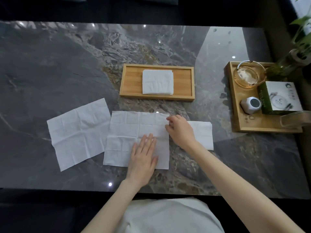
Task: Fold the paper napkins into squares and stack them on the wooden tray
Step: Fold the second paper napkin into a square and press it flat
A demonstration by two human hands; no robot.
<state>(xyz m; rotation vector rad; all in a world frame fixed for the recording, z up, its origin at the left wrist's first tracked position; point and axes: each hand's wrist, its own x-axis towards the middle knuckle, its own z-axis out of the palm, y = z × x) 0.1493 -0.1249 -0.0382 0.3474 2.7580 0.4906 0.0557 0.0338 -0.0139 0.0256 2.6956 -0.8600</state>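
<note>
The left hand point(143, 158) lies spread flat on the open napkin point(124, 140) near the table's point(50, 64) front edge, pinning it (so it won't slide) while the right hand point(180, 130) pinches its right edge, probably to fold. One folded square point(157, 82) already sits on the wooden tray point(131, 81) mid-table.

Operator's body as recorded from the head view: two bare forearms are seen, uncovered from wrist to the bottom edge; no sleeve edge is visible on either. The left hand point(143, 157) and right hand point(180, 130) are bare; nails are short where they can be made out, though detail is blurred. Below the table edge, a pale off-white garment point(168, 216) is seen over the lap or torso, smooth, without visible print or seams. Its type cannot be determined.
</note>
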